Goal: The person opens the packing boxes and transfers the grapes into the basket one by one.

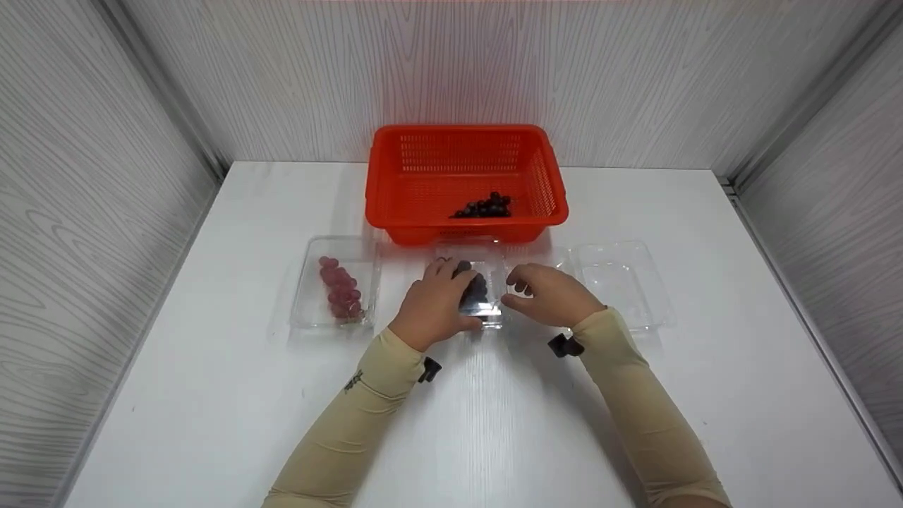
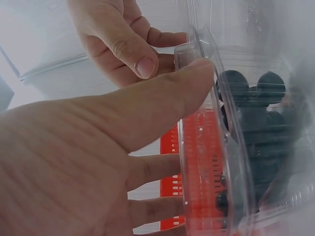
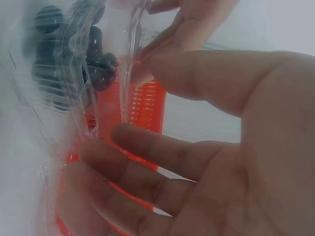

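Note:
A clear plastic clamshell box (image 1: 492,321) holds a bunch of dark grapes (image 1: 474,291) at the middle of the table. Across its lid lies my left hand (image 1: 439,303), thumb at the near rim and fingers spread toward the far side; in the left wrist view the straight thumb (image 2: 167,93) presses the lid edge. My right hand (image 1: 554,293) is at the box's right edge, its fingers bent loosely and apart from the thumb. Seen from the right wrist, those fingers (image 3: 147,172) reach alongside the clear plastic with nothing pinched between them.
Behind the box stands a red plastic basket (image 1: 377,176) with more dark grapes (image 1: 487,206) inside. At left, an open clear container (image 1: 303,282) holds a bunch of red grapes (image 1: 340,288). Another clear container (image 1: 631,282) lies at right, partly behind my right hand.

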Motion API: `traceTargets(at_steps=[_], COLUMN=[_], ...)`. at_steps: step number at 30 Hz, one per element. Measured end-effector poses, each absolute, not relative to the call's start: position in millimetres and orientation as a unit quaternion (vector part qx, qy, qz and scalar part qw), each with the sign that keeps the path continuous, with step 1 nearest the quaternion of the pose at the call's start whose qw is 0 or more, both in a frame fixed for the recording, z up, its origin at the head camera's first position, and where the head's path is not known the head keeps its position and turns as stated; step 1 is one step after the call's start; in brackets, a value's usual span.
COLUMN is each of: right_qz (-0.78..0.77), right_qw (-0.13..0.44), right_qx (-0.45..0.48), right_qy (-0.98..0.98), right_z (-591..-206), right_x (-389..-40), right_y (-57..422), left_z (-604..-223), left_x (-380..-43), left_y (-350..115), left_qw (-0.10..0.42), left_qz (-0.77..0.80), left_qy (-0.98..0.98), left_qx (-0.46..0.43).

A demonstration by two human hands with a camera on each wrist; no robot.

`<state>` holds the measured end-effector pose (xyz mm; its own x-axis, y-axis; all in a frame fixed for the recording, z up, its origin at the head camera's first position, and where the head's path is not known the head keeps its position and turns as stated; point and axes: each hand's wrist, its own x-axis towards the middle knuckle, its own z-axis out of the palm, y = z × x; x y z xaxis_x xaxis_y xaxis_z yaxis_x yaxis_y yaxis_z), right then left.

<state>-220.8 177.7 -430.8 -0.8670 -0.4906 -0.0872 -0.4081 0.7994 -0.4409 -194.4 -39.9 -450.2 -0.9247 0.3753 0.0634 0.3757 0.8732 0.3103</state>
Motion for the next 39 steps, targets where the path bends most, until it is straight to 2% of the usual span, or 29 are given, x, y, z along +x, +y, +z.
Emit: traceTargets(at_steps=[9,25,39], right_qz=[-0.190,-0.200,-0.195], right_qw=[0.100,0.141,0.138], right_qx=[-0.246,-0.210,-0.201], right_qy=[0.945,0.947,0.950], right_z=[-432.3,-433.7,-431.1], right_x=[-220.6,-219.9,-216.7], right_y=[176.1,175.4,174.0], left_z=[-449.0,-449.5,-451.1], left_x=[-193.6,-193.8,-194.0], left_y=[-37.5,-39.0,-40.3], left_qw=[0.000,0.001,0.010], left_qz=[-0.172,-0.172,-0.172], left_qy=[-0.968,-0.968,-0.967], left_qx=[-0.182,-0.182,-0.189])
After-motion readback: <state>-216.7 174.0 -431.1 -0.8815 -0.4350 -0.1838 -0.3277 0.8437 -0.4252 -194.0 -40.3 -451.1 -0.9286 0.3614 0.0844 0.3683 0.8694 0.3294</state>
